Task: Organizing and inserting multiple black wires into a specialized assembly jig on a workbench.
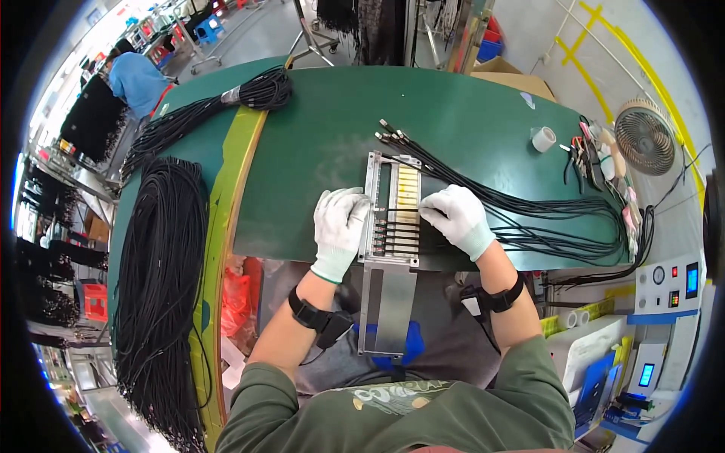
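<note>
A metal fixture [371, 245] with a slotted yellow-and-white block [408, 185] lies in front of me on the green table. Several black cables [399, 241] sit side by side in its lower slots, their small connectors toward the left rail. My right hand [457, 217], in a white glove, pinches a black cable at the fixture's right side; that cable crosses the block above the others. My left hand [340, 223], also gloved, rests at the left rail by the cable's end. Its fingers are curled together, and their tips hide whatever they may hold.
More black cables [521, 205] run right from metal-tipped ends behind the fixture. A thick cable bundle [162, 264] hangs at left; a tied one [260, 90] lies behind it. At far right are a white roll [543, 139], pliers [575, 166] and a fan [644, 136].
</note>
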`<state>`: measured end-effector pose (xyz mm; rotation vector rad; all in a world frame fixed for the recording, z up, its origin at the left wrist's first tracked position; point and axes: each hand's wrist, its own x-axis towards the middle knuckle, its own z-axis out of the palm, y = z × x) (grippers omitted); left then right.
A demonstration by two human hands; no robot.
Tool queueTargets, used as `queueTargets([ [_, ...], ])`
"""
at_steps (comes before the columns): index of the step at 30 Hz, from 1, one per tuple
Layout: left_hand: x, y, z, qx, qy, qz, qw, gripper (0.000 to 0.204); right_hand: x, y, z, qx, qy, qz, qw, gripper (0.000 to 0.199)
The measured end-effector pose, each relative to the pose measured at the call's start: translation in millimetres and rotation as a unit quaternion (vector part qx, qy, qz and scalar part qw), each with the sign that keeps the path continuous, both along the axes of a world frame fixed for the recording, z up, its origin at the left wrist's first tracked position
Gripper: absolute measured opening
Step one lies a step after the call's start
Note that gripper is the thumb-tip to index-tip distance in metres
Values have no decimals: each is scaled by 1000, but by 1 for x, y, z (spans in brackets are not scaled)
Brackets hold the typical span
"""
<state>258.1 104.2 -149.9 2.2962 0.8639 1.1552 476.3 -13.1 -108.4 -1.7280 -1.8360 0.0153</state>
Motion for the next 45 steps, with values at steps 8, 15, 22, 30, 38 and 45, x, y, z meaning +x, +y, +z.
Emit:
queueTargets([
  [8,-2,-5,-2,-6,25,5,1000,19,6,-3,-5,-30,-53,17,998,10],
  [15,0,-7,9,-28,40,-43,998,24,0,0,-5,-18,-72,15,997,11],
  [22,13,-25,22,124,153,-109,974,32,3,2,-4,-38,-71,6,997,15],
  [30,16,-27,15,90,180,-109,973,30,38,25,-10,0,-121,-158,980,20],
  [38,12,-25,15,83,172,-118,975,29,45,29,-13,-67,-122,-203,969,12],
  [45,16,-19,12,52,182,-124,974,27,45,28,-14,-45,-115,-180,976,7],
])
